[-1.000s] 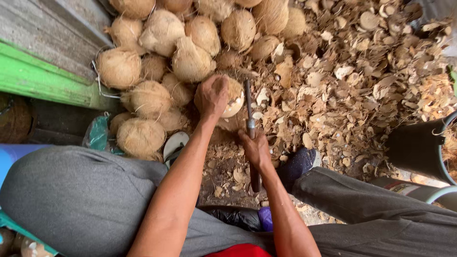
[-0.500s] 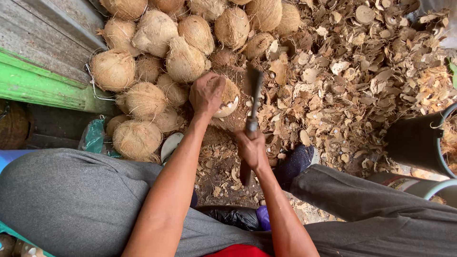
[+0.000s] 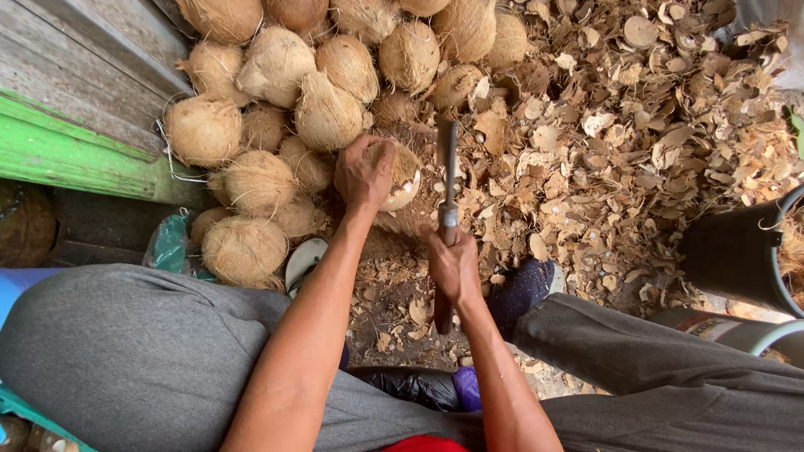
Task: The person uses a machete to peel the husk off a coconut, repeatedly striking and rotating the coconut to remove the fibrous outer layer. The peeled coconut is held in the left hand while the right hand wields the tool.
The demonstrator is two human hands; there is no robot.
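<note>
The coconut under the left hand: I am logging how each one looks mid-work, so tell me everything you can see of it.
The coconut is round, tan and fibrous, with much of its husk pared away, so a pale, smooth patch shows on its lower right side. It rests on the ground at the near edge of the coconut pile, among brown shell chips. The left hand grips it from the left and above, covering about half. The knife blade, held in the right hand, stands just right of it; contact cannot be told.

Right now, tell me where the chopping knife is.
In the head view the chopping knife stands near the middle, gripped by the right hand, its blade pointing away just right of the coconut that the left hand holds.
</note>
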